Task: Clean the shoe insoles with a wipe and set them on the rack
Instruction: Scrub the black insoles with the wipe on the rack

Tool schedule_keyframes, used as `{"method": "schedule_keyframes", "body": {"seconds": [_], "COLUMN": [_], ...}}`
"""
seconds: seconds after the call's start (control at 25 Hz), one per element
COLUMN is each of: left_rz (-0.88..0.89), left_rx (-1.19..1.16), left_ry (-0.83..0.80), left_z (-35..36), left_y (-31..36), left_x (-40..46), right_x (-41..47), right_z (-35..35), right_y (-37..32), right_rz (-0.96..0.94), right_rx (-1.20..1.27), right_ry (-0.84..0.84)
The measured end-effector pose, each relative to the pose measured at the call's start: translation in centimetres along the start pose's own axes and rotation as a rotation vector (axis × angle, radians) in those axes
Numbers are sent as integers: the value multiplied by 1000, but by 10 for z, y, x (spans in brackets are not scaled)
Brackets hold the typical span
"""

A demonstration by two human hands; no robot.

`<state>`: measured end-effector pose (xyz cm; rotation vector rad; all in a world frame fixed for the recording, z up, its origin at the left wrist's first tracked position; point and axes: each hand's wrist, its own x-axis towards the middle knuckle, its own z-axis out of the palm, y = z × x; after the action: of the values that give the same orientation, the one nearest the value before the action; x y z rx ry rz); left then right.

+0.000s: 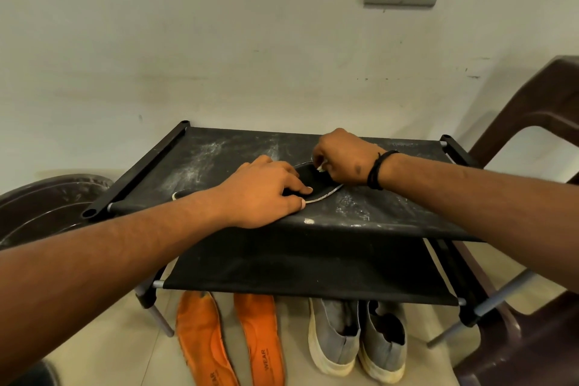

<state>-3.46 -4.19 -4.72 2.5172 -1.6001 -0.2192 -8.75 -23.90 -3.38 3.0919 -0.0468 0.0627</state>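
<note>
A black insole (316,183) with a pale edge lies on the top shelf of the black fabric shoe rack (225,153). My left hand (266,193) presses down on it, fingers spread flat over its near half. My right hand (341,158) is curled at the insole's far end and pinches a small white wipe (321,168), of which only a corner shows. Two orange insoles (200,338) (260,341) lie on the floor in front of the rack.
A pair of grey slip-on shoes (357,338) stands on the floor beside the orange insoles. A brown plastic chair (539,122) is at the right, a dark round tub (47,207) at the left. The rack's top shelf carries white dust marks. The wall is close behind.
</note>
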Motion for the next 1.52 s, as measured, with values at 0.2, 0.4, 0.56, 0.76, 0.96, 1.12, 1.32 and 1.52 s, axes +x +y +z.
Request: {"method": "schedule_keyframes", "body": {"seconds": [0.2,0.4,0.56,0.76,0.96,1.12,1.32,1.52], "left_rz": [-4,-7,-2,15,11,4,3,-30], "left_rx": [-24,-7,-11,3,-15,-37,-219,-292], "left_ry": [12,4,10,23,30,32,132,177], "left_z": [-1,0,0,0,0,1,3,4], "left_y": [1,3,2,1,2,0,-2,-2], "left_x": [0,0,-1,-1,0,1,1,-1], "right_x": [3,-4,-23,-35,-23,-15,6,18], "right_z": [1,-13,-25,-24,-26,-15,-11,-9], "right_y": [-18,3,13,-27,-3,12,1,-27], "right_rz": [-115,-24,21,-112,9,79,57,-77], "right_rx": [71,66,119,199,51,37,114,136], "right_ry": [14,-36,-142,-192,-164,-70,-12,-24]}}
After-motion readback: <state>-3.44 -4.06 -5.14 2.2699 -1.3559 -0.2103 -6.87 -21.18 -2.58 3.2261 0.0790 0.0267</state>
